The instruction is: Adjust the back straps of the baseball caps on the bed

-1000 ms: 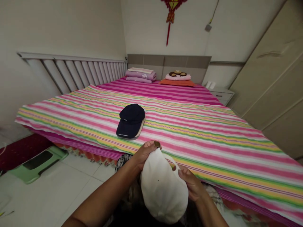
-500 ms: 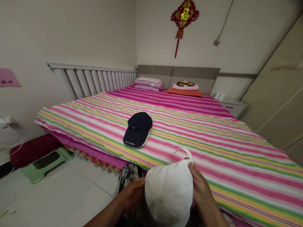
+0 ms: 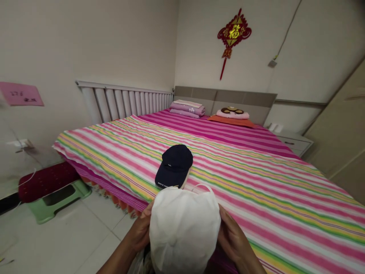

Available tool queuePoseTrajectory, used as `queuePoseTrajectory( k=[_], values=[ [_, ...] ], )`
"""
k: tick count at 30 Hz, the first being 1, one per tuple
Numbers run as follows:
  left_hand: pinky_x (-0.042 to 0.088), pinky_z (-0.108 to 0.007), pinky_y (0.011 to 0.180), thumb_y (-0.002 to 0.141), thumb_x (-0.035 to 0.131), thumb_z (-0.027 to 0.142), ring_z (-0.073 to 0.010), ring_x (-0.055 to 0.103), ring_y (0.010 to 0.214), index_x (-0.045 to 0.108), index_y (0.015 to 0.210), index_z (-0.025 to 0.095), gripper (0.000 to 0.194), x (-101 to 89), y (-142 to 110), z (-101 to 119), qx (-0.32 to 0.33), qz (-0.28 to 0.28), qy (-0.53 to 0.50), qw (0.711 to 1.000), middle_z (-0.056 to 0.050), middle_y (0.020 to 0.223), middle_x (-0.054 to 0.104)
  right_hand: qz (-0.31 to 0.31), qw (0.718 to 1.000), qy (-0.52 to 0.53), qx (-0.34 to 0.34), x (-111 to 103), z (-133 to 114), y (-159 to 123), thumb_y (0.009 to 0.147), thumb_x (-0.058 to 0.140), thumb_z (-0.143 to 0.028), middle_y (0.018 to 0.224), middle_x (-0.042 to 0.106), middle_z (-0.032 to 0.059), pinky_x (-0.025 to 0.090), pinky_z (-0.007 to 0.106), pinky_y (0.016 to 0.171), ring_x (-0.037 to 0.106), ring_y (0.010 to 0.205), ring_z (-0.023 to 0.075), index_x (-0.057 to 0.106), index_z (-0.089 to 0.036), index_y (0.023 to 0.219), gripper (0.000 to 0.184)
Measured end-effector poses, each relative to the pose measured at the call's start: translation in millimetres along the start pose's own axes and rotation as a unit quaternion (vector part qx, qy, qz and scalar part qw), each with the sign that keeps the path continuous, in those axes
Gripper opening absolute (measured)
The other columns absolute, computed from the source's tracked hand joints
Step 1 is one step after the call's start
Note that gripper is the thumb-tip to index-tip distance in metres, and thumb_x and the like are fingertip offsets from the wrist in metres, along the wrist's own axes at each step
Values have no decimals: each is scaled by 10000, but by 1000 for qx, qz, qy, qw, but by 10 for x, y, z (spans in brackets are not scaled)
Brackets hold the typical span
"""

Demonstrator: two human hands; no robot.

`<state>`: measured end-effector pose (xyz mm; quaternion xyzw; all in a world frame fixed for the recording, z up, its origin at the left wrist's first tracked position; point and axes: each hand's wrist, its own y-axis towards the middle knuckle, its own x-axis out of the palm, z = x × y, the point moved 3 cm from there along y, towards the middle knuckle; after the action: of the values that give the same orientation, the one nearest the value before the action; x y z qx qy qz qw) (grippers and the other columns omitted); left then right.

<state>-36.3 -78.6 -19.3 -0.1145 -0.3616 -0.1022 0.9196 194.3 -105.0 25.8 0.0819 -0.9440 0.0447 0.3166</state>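
Close in front of me, a white cap (image 3: 184,228) is held up between both hands, its crown facing me and its back strap looping up at the far edge. My left hand (image 3: 142,228) grips the left side of the cap, its fingertips partly hidden behind the cloth. On the opposite side my right hand (image 3: 232,232) is closed on the cap's edge, fingers mostly out of sight. Just beyond, a navy blue cap (image 3: 174,165) lies on the striped bedspread (image 3: 245,179), brim towards me, with a pale cap edge showing beneath it.
Folded purple bedding (image 3: 186,109) and an orange pillow (image 3: 232,121) lie by the headboard (image 3: 228,101). A white radiator (image 3: 125,101) runs along the left wall. A green stool (image 3: 57,201) and a dark red padded seat (image 3: 48,180) stand at lower left, a nightstand (image 3: 293,142) at right.
The white cap has been raised and moved left, nearer the navy cap. My right hand has shifted from beside the strap down to the cap's right side. The view has turned slightly left.
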Motion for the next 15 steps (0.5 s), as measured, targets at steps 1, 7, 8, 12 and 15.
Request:
queuePoseTrajectory(
  k=[1,7,8,12,15],
  values=[
    [498,-322,756,635,647,64,-221,650,790,528,1167,255,578,-23,14,38,7,3,3,1000,-43,840,702,-40,998,-33,25,33,12,11,715,622,-403,1005,663,64,395,404,871,559,995,267,614,-250,1061,379],
    [499,-308,766,637,662,100,-217,644,816,530,1159,252,559,84,292,455,57,-6,49,997,-50,919,686,-169,960,-197,104,244,34,248,612,710,-386,869,685,66,422,377,792,608,810,241,653,-203,975,411],
    [496,-307,772,625,670,99,-218,640,826,533,1153,243,564,162,384,592,75,-14,63,995,-52,929,683,-132,966,-209,71,277,-18,352,612,706,-396,806,688,57,441,362,734,608,731,221,659,-200,938,383],
    [484,-322,781,615,681,131,-228,622,859,505,1175,196,591,580,909,1307,168,-70,114,977,-68,938,670,4,969,-234,-77,488,-412,893,574,717,-416,538,616,10,425,275,540,516,499,137,629,-138,655,302],
    [477,-317,764,612,671,133,-212,617,839,484,1188,163,606,788,1392,1741,217,-89,162,958,-68,897,670,56,968,-207,-132,642,-681,1375,644,649,-462,587,610,-28,424,247,553,521,535,118,582,-169,739,315]
  ],
)
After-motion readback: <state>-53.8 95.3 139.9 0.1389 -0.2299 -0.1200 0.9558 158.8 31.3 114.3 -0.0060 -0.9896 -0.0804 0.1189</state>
